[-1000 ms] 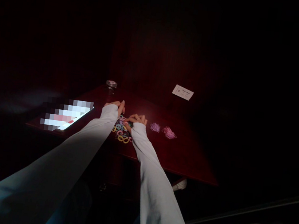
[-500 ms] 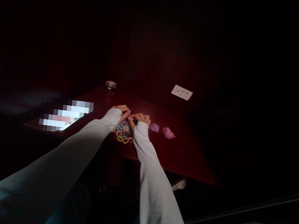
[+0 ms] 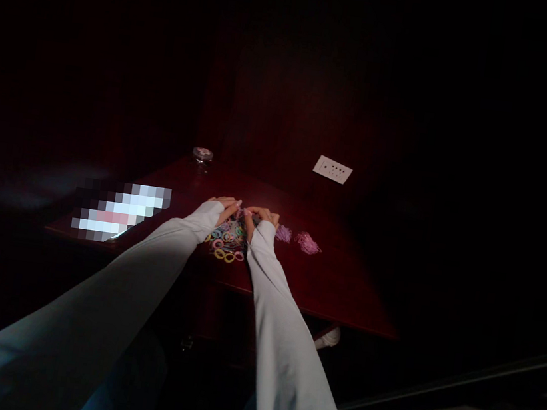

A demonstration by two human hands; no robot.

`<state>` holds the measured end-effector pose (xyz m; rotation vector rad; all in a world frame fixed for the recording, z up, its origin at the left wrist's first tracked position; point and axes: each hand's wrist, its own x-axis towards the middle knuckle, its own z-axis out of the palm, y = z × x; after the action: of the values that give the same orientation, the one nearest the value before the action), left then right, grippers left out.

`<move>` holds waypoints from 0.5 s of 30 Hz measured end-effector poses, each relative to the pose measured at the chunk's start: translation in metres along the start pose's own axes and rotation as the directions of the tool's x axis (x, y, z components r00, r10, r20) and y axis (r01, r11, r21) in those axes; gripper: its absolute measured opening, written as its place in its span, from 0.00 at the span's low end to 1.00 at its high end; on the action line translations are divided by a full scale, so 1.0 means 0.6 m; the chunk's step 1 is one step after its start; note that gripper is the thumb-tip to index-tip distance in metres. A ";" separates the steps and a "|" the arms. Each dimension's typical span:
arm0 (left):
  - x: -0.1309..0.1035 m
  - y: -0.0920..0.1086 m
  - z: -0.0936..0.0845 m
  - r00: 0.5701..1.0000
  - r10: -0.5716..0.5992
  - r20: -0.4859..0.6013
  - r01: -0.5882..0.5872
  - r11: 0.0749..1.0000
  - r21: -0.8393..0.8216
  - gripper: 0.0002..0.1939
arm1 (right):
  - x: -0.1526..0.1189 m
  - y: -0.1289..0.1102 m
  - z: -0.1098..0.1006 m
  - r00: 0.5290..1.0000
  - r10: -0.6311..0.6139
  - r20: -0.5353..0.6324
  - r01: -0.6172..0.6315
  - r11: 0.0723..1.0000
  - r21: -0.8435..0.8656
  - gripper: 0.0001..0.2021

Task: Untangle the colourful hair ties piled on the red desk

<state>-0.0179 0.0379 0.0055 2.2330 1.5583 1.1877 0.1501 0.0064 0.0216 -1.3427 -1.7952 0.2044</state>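
A mixed heap of coloured hair ties (image 3: 226, 242), with yellow, pink and bluish rings, lies on the dark red table under and between my hands. My left hand (image 3: 225, 207) is over the heap's far left side, thumb and fingers drawn together in a pinch. Across from it, my right hand (image 3: 262, 216) bends its fingers toward the thumb at the heap's far right side. Whatever lies between the fingertips is too small and dim to name. Just right of my right hand are a purple bundle of thin elastic bands (image 3: 284, 234) and a pink bundle of elastic bands (image 3: 308, 242).
On the left of the table (image 3: 341, 301) lies a bright-screened device (image 3: 124, 213), its screen blurred. A clear lidded jar (image 3: 201, 159) stands at the back left corner. A white socket plate (image 3: 333, 169) is on the wall behind. Surroundings are very dark.
My hands have come slightly apart at the fingertips, the right one shifting a little to the right. More of the heap shows between them. The bundles and the jar have stayed put.
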 end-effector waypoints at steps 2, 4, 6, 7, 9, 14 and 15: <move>0.001 -0.003 0.005 1.000 0.020 0.024 -0.019 1.000 -0.014 0.26 | 0.000 0.001 -0.002 1.000 0.001 0.004 -0.001 1.000 0.015 0.13; 0.001 -0.005 0.006 0.996 0.061 0.062 -0.059 0.998 -0.035 0.27 | 0.000 0.001 -0.003 1.000 0.002 0.006 -0.002 1.000 0.019 0.14; 0.001 -0.004 0.006 0.991 0.101 0.090 -0.097 0.994 -0.044 0.27 | 0.001 0.001 -0.004 1.000 0.011 -0.002 -0.011 1.000 0.019 0.15; 0.000 -0.004 0.005 0.989 0.113 0.098 -0.109 0.993 -0.040 0.27 | 0.001 0.002 -0.004 1.000 0.015 -0.007 -0.015 1.000 0.024 0.15; 0.000 -0.001 0.003 0.985 0.126 0.117 -0.123 0.992 -0.030 0.28 | 0.002 0.004 -0.005 1.000 0.018 -0.012 -0.017 0.999 0.043 0.15; -0.003 0.008 -0.005 0.973 0.179 0.143 -0.169 0.982 -0.079 0.27 | 0.002 0.010 -0.005 1.000 0.017 -0.013 -0.016 0.998 0.057 0.17; -0.004 0.010 -0.008 0.970 0.195 0.142 -0.182 0.978 -0.098 0.27 | 0.001 0.011 -0.004 1.000 0.018 -0.016 -0.017 0.998 0.058 0.17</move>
<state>-0.0172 0.0319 0.0106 2.3959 1.2396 1.0786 0.1562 0.0088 0.0198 -1.3160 -1.7515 0.2519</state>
